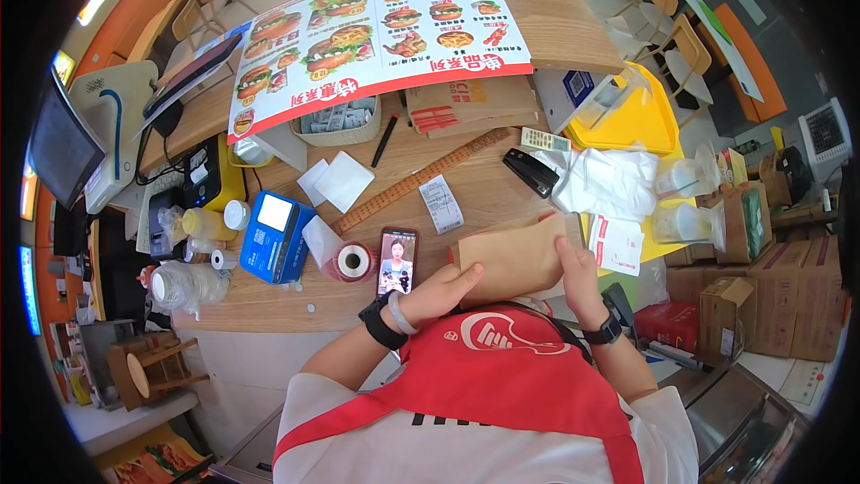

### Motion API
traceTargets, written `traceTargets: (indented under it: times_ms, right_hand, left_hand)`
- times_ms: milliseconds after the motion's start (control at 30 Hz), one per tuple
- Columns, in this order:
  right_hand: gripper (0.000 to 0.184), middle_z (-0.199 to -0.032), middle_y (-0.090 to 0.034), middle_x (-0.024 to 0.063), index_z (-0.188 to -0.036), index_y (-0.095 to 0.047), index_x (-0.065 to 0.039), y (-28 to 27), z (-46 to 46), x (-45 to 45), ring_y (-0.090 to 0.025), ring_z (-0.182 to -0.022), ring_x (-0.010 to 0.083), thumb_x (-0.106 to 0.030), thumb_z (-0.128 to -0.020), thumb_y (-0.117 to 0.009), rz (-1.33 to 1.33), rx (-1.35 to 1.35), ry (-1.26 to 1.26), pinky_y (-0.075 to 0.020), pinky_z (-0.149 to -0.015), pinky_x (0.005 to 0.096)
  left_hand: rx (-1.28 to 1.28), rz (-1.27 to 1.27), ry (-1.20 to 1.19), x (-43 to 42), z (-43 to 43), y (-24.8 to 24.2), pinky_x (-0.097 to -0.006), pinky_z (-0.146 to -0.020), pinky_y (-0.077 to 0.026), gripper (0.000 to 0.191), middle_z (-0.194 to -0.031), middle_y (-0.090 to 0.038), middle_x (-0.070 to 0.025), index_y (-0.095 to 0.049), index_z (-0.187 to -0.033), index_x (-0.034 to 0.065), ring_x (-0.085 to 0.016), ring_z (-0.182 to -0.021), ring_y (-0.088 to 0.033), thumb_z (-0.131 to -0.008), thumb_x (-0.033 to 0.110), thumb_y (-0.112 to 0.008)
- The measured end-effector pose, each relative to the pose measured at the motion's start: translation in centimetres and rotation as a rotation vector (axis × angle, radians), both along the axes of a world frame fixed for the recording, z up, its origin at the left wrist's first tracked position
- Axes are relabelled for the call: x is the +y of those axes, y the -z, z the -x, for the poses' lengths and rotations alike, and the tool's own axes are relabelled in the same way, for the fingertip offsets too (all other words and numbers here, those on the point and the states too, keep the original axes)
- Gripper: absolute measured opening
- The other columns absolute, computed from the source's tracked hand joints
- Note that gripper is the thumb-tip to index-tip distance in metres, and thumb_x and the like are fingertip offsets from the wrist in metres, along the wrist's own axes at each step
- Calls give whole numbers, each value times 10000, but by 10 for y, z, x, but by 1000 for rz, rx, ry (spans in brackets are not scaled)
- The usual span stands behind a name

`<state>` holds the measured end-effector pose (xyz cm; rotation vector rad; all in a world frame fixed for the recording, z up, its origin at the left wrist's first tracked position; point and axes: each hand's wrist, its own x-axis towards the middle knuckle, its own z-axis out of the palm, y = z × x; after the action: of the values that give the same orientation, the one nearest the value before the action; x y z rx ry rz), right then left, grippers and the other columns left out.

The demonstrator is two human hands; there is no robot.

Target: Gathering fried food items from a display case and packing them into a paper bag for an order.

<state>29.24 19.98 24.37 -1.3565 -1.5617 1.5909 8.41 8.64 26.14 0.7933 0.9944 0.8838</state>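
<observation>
A brown kraft paper bag [512, 257] is held between my two hands, just above the counter's near edge. My left hand [447, 290] grips its left side, with the thumb on top of the paper. On the opposite side my right hand [579, 274] pinches the bag, thumb upward, the other fingers hidden beneath. A smartphone [398, 259] with a lit screen lies left of the bag. Beyond it is a printed receipt [441, 204]. To the bag's right rests a white and red paper packet [617, 244].
On the wooden counter [269, 306] stand a blue payment box [274, 236] and a roll of labels [353, 261]. A black stapler [531, 173], white plastic bags [605, 181] and a yellow tray [631, 114] lie to the right. A large menu board [383, 33] overhangs the far side.
</observation>
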Motion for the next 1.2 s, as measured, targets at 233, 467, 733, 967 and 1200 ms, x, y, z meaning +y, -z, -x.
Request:
traceTargets:
  times_ms: [233, 467, 733, 967, 1200]
  right_hand:
    - [277, -891, -608, 33, -1072, -546, 7, 7, 10, 6, -520, -796, 44, -178, -886, -457, -7, 156, 7, -419, -701, 190]
    - [357, -995, -565, 100, -1122, -488, -48, -37, 38, 6, -557, -873, 248, -58, -768, -533, -1034, -385, -413, -448, -767, 291]
    - [145, -736, -509, 54, -785, -553, -64, -18, 41, -9, -521, -706, 212, -175, -712, -612, -1073, -267, -973, -446, -590, 305]
    - [119, -701, -491, 55, -711, -510, -81, -5, 17, 16, -502, -680, 219, -180, -726, -573, -1200, -257, -1045, -436, -600, 305]
    - [59, -717, -503, 75, -719, -511, -63, 3, -48, 67, -491, -693, 258, -49, -705, -566, -1172, -423, -528, -414, -621, 362]
  left_hand:
    - [-416, 332, -467, -2, -18, 15, -221, -612, -429, 393, -911, -563, -53, -452, -1129, -35, -106, -682, -522, -895, 281, -434]
    - [-264, 309, -488, -5, -15, 35, -169, -406, -320, 378, -820, -523, -44, -443, -1161, -30, -60, -483, -408, -838, 162, -492]
    - [403, -199, -655, -14, -21, 32, -228, -460, -400, 381, -844, -546, -58, -487, -1127, 44, -110, -539, -490, -767, 121, -582]
    - [1160, -867, -248, -19, -12, 9, -332, -519, -427, 89, -641, -550, -79, -616, -700, 55, -243, -577, -532, -695, 138, -648]
    - [1055, -682, -376, -19, -9, 14, -342, -539, -435, 130, -637, -559, -82, -609, -673, 59, -255, -594, -544, -743, 167, -595]
